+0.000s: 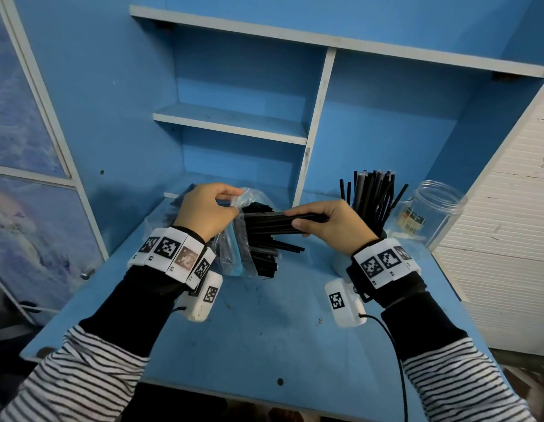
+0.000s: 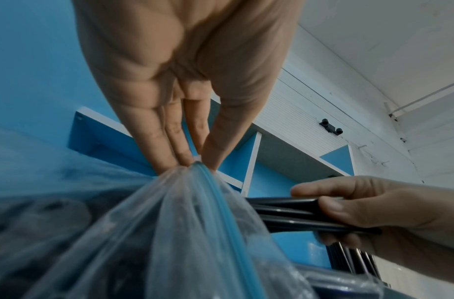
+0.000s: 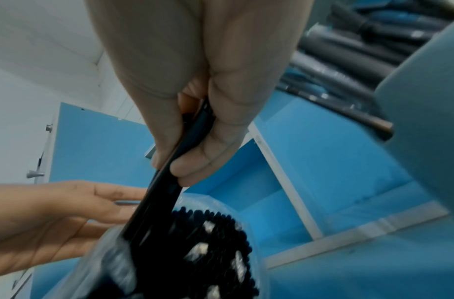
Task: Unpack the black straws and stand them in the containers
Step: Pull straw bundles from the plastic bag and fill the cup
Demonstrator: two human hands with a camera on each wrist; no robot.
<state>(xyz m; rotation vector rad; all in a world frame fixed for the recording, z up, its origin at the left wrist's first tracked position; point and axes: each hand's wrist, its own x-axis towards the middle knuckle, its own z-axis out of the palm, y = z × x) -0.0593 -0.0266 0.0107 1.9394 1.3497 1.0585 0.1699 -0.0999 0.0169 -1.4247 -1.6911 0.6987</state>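
Note:
A clear plastic bag (image 1: 231,254) with a blue zip strip holds many black straws (image 1: 264,251) above the blue desk. My left hand (image 1: 208,208) pinches the bag's top edge (image 2: 195,161) between thumb and fingers. My right hand (image 1: 325,222) grips a small bundle of black straws (image 1: 273,217) that lies level, its left end still inside the bag's mouth (image 3: 195,232). The bundle (image 2: 297,214) shows in the left wrist view too, and runs through the right hand's fingers (image 3: 195,165). A container (image 1: 371,202) behind the right hand stands full of upright black straws.
An empty clear jar (image 1: 432,211) stands at the desk's back right, beside the filled container. Further bags of straws (image 1: 176,205) lie at the back left behind my left hand. Blue shelving (image 1: 234,123) rises behind the desk (image 1: 264,330).

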